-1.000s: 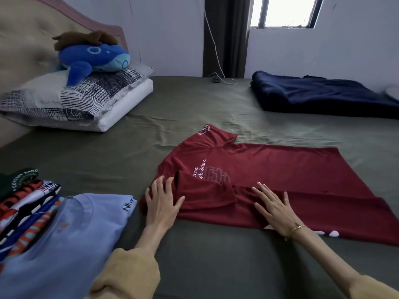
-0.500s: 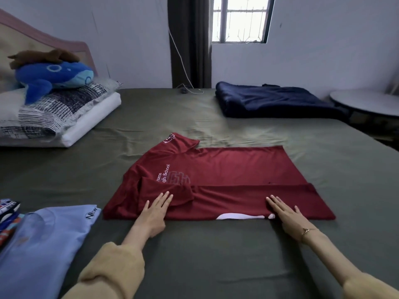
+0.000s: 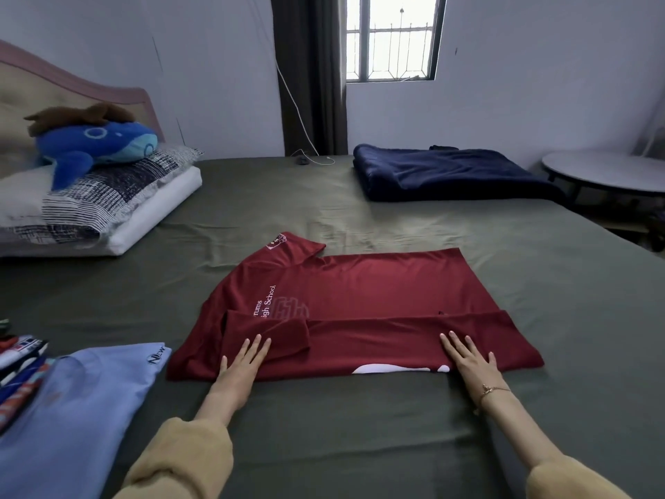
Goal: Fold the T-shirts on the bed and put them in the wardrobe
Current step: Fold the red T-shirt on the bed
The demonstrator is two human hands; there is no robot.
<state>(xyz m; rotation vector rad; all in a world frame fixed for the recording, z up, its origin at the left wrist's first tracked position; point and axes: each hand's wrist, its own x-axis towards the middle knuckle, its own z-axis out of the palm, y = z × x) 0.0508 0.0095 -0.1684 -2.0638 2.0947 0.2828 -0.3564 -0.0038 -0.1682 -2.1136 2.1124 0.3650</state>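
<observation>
A dark red T-shirt [image 3: 360, 304] with white lettering lies flat on the olive bed sheet [image 3: 324, 426], its near long edge and near sleeve folded over toward the middle. My left hand [image 3: 239, 369] presses flat on the folded sleeve near the collar end. Flat on the fold near the hem end lies my right hand [image 3: 471, 361], fingers straight. A light blue T-shirt [image 3: 72, 408] lies at the lower left, beside a stack of folded patterned shirts [image 3: 18, 369] at the left edge.
Pillows [image 3: 90, 207] with a blue plush whale [image 3: 93, 142] sit by the headboard at the left. A folded navy blanket [image 3: 446, 172] lies at the far side of the bed. A round table [image 3: 608, 172] stands at the right. A cable [image 3: 316, 160] lies near the curtain.
The view has swung right and up. Both hands slid apart along the folded edge, my right hand moving out to the hem end; the shirt now lies smoother.
</observation>
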